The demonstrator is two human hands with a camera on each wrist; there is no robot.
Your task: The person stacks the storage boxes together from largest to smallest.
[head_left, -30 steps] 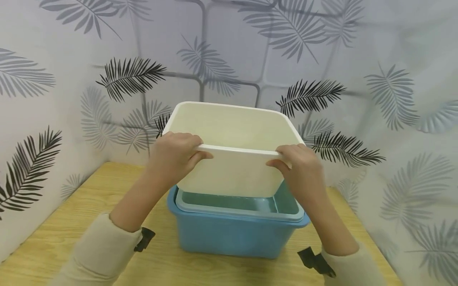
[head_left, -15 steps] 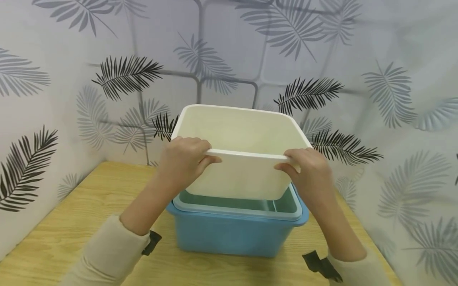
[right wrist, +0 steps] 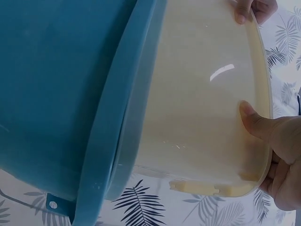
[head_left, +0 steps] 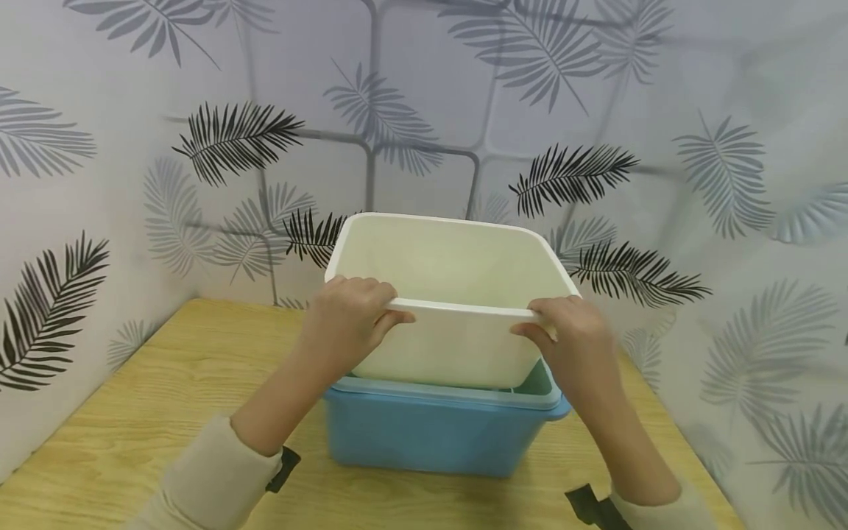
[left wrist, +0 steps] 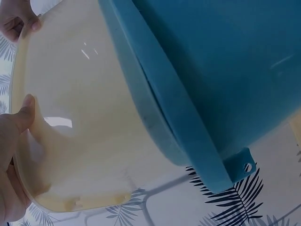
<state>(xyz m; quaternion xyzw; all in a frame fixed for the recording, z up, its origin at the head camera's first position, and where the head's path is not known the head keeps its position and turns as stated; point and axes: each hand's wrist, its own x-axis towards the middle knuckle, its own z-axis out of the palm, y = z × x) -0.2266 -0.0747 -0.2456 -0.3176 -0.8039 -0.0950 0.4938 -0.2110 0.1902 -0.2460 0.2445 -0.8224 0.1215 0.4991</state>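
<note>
A cream-white plastic bin (head_left: 450,346) is partly lowered into a pale blue-green bin (head_left: 539,379), which itself nests in a larger blue bin (head_left: 430,434). My left hand (head_left: 347,313) grips the white bin's near rim toward its left corner, thumb on the outer wall. Toward the right corner of that rim, my right hand (head_left: 576,331) pinches it the same way. In the left wrist view, the left thumb (left wrist: 27,113) presses the white wall. The right wrist view has the right thumb (right wrist: 254,120) doing likewise. The white bin's bottom is hidden inside the stack.
The bins stand on a wood-grain table (head_left: 218,353). Behind and at both sides hangs a pale wall covering (head_left: 424,88) with a feather or leaf pattern. A tab with a hole (left wrist: 247,167) juts from the blue bin's rim. Black straps (head_left: 285,470) show at the cuffs.
Both hands have lowered the white bin, first shifting it slightly right. It now sits deeper in the blue-green bin, whose visible opening has shrunk. The grips stay the same.
</note>
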